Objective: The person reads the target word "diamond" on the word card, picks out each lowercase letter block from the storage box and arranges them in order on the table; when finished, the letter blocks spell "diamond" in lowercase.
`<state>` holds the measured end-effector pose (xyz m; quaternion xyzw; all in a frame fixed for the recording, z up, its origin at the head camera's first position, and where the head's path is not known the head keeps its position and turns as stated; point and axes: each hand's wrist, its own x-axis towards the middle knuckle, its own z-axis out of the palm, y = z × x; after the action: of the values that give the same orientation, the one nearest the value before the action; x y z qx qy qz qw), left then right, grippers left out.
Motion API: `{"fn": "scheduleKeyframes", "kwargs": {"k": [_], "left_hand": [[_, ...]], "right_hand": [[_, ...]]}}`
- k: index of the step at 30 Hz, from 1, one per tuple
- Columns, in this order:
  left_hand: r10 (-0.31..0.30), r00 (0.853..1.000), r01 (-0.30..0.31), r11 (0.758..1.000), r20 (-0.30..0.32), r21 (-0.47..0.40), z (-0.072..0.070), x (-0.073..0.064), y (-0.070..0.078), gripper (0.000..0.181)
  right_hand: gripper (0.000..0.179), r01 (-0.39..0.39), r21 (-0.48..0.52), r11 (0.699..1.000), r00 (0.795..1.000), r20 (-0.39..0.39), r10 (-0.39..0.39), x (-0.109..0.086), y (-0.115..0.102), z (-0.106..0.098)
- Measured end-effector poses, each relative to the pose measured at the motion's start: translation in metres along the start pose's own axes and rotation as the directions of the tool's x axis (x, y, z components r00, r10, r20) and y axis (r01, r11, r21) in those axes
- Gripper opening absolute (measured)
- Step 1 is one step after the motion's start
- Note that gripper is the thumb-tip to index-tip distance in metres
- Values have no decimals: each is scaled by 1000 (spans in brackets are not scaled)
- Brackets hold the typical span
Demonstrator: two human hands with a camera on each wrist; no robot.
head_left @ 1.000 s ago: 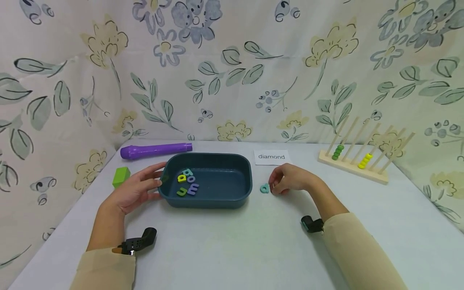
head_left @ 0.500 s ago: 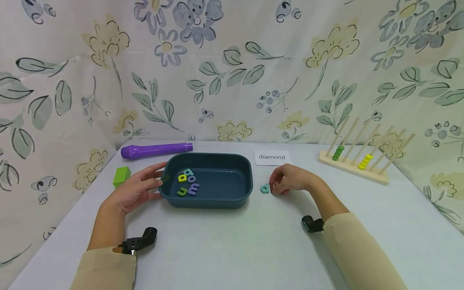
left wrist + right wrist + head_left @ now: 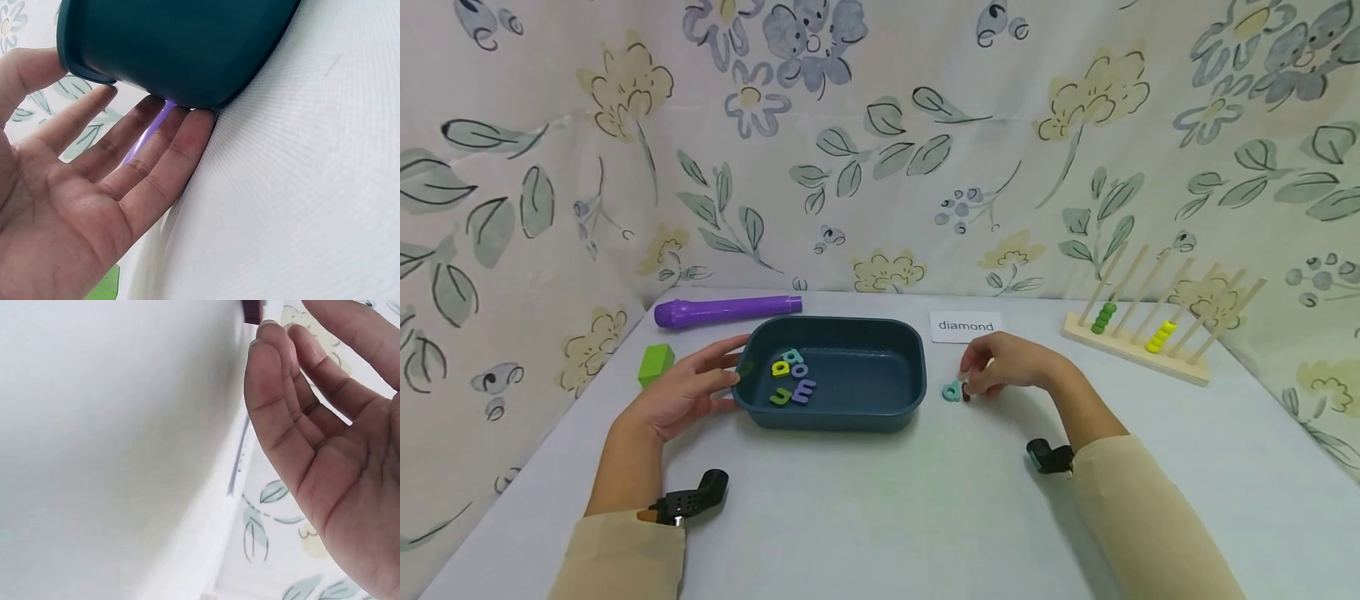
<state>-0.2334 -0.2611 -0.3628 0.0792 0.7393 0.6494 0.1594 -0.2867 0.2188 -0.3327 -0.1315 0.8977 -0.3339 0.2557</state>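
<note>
My left hand [image 3: 688, 390] is at the left end of a dark teal tray [image 3: 835, 421]. In the left wrist view its nearly straight fingers [image 3: 159, 165] touch the tray's outer wall, with the thumb at the rim. Several small coloured letters, among them a purple m [image 3: 803, 391] and a yellow letter [image 3: 781, 369], lie in the tray's left half. Right of the tray, a teal letter d [image 3: 951, 391] lies on the table beside a small dark brown letter [image 3: 966, 392]. My right hand [image 3: 1007, 364] is just over the brown letter, fingertips close to it, thumb apart from the fingers.
A white card [image 3: 966, 327] printed "diamond" lies behind the right hand. A purple toy microphone [image 3: 727, 312] lies behind the tray, and a green block [image 3: 657, 364] stands at left. At the back right is a wooden bead rack [image 3: 1138, 350]. Floral cloth [image 3: 880, 167] hangs behind the table.
My right hand has lifted slightly off the brown letter, which now shows more beside the d. The left hand stays at the tray. The head view has shifted a little.
</note>
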Motion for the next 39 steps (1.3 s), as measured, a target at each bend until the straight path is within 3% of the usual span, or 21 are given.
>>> {"fn": "scheduleKeyframes", "kwargs": {"k": [18, 39], "left_hand": [[-6, 1000, 6, 1000, -5, -13, 0, 0, -1, 69], [-23, 1000, 22, 1000, -15, -12, 2, 0, 0, 69]], "right_hand": [[26, 147, 88, 985, 988, -58, -142, 0, -29, -17], [23, 232, 61, 971, 971, -66, -228, 6, -74, -33]]}}
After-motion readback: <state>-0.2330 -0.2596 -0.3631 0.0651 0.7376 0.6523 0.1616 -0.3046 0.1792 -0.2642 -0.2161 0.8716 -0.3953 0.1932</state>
